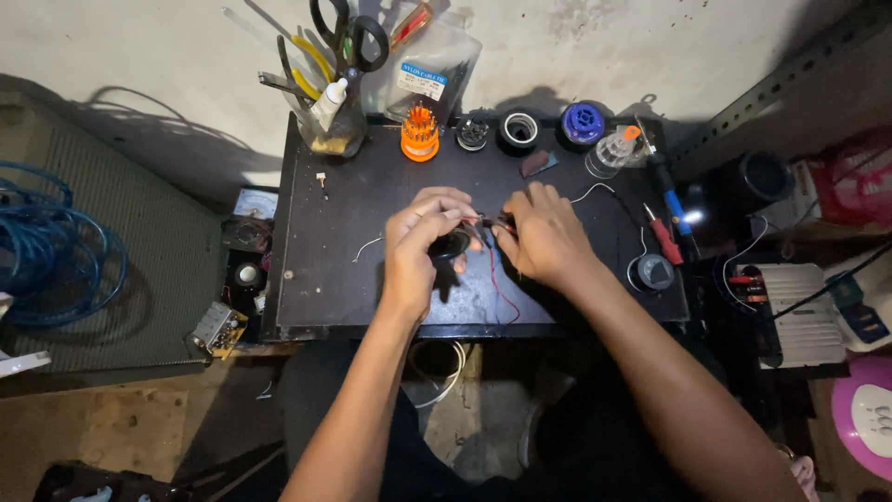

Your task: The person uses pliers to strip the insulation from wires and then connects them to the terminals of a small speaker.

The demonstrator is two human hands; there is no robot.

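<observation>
Both hands meet mid-tabletop (316,279). Left hand (418,244) is clenched round a small dark round part (452,245), pinning it steady, while the right hand (544,234) pinches the red wire (499,290) at its 3 o'clock side. Orange screwdriver set (420,132) waits at 12 o'clock, within reach.

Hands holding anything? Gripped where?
Left hand cups a small round black part from above. Right hand pinches the ends of thin red and black wires. Exact grip cannot be told.
</observation>
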